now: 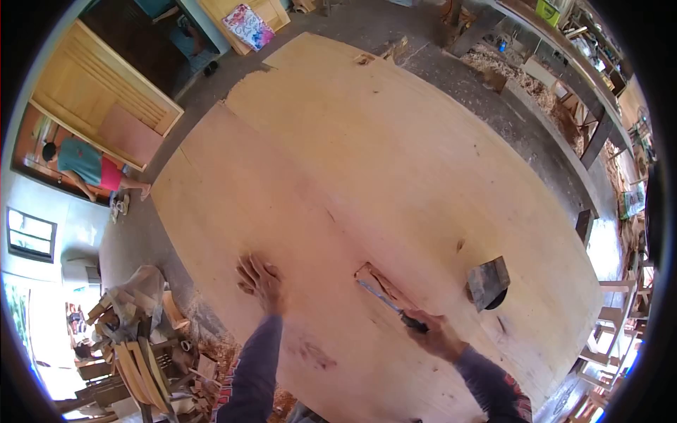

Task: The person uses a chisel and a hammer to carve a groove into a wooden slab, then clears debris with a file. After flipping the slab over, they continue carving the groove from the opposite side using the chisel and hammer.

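Slim grey-bladed tool [384,299] with a dark handle [415,323], its tip at the reddish-edged recess [388,285] in the broad tan wooden slab [296,169].
The right hand [438,338] wraps the handle, seemingly for aim; left of the recess, the left hand [262,280] lies spread, perhaps for balance.

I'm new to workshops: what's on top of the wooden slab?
The slab bears a grey block; the right hand holds a bladed tool at a recess, the left hand spreads nearby. Wood beneath the block is hidden.
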`<act>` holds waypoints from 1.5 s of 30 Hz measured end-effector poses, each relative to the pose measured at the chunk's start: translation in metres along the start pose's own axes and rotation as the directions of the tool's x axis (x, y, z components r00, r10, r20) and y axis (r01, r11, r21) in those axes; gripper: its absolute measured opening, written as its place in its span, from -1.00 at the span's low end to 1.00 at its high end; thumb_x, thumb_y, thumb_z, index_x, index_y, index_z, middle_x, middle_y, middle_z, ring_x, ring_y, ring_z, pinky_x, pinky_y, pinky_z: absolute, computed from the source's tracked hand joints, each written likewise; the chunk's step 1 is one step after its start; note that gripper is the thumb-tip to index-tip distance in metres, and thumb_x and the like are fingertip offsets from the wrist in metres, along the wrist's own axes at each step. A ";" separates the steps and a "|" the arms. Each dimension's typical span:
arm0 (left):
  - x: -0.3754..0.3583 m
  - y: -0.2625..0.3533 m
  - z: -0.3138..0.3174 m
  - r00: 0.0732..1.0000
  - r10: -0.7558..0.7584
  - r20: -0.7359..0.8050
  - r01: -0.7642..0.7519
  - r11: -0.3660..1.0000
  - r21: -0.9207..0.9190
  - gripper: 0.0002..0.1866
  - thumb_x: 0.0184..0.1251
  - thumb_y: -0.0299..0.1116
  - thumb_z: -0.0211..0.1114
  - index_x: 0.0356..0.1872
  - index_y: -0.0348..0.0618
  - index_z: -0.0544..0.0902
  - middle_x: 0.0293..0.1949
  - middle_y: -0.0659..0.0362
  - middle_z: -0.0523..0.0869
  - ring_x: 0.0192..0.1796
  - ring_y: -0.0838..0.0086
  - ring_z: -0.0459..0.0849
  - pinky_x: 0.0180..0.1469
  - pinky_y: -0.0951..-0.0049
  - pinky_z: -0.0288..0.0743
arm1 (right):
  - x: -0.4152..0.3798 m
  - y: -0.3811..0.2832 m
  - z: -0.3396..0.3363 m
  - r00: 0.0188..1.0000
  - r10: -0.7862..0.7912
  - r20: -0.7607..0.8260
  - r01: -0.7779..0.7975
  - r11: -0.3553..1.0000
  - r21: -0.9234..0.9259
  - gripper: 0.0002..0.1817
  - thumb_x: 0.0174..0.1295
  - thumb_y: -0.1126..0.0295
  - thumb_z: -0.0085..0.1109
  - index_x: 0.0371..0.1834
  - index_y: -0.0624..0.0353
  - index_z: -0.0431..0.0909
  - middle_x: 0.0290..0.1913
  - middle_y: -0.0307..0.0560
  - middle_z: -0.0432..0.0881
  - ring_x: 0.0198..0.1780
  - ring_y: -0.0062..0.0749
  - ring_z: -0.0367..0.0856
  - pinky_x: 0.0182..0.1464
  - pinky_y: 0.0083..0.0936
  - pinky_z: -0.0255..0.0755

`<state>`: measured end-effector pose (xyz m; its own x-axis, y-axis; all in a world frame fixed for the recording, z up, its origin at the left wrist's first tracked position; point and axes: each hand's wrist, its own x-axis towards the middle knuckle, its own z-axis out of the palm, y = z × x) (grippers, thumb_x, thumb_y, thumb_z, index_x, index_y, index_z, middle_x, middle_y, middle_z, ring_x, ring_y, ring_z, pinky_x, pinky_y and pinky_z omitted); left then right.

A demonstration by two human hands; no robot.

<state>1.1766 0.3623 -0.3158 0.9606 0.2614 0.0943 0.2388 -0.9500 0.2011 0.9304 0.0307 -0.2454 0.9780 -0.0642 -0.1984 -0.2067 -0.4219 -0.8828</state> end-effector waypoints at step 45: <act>-0.002 -0.015 0.013 1.000 0.002 0.001 -0.002 0.998 0.069 -0.38 0.60 -0.10 -0.07 0.59 -0.11 0.21 0.67 -0.09 0.05 0.68 -0.18 -0.07 0.56 -0.45 -0.15 | -0.008 -0.005 0.005 0.999 -0.010 -0.048 0.011 1.000 0.018 -0.56 0.27 0.44 0.45 0.22 0.19 0.62 0.02 0.07 0.79 -0.02 -0.22 0.83 0.02 -0.40 0.67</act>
<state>1.1730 0.3736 -0.3312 0.9613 0.2591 0.0936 0.2458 -0.9602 0.1329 0.9234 0.0379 -0.2418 0.9802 -0.1032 -0.1692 -0.1968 -0.4060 -0.8924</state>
